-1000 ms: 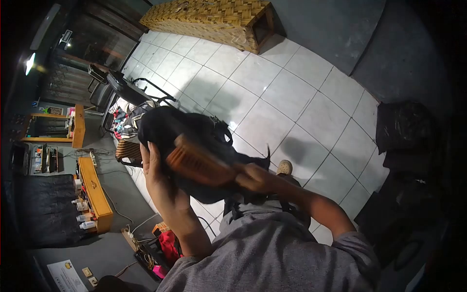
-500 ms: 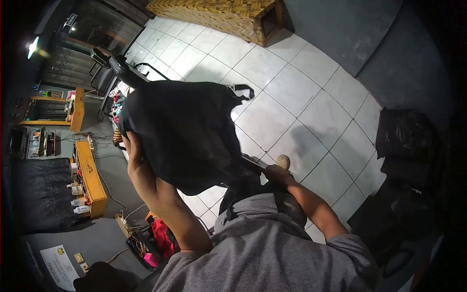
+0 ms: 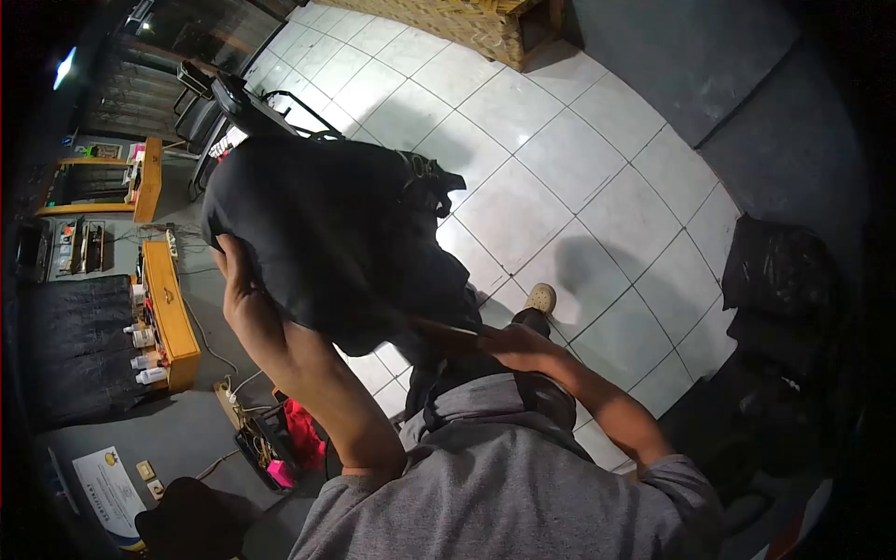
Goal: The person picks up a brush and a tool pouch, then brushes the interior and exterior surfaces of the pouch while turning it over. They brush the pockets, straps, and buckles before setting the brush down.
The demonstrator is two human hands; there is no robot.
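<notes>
A large black cloth item (image 3: 317,224), with a buckled strap (image 3: 425,173) at its far right side, is bunched up in front of me. My left hand (image 3: 239,266) is at its left lower edge, fingers curled against the fabric and partly hidden by it. At the lower right of the cloth, my right hand (image 3: 513,347) is closed, the fingers reaching in at the fabric. A thin, narrow edge shows just beyond these fingers; I cannot tell what they hold.
A treadmill (image 3: 238,103) stands at the far left. Wooden wall shelves (image 3: 173,313) with bottles line the left wall, over cables and a dark holder (image 3: 261,448). A woven bench (image 3: 467,23) is at the back. Black plastic bags (image 3: 779,266) lie at right on the white-tiled floor.
The black cloth has shifted left and its strap end has folded over. My left hand has moved a little left and up, my right hand slightly left and inward.
</notes>
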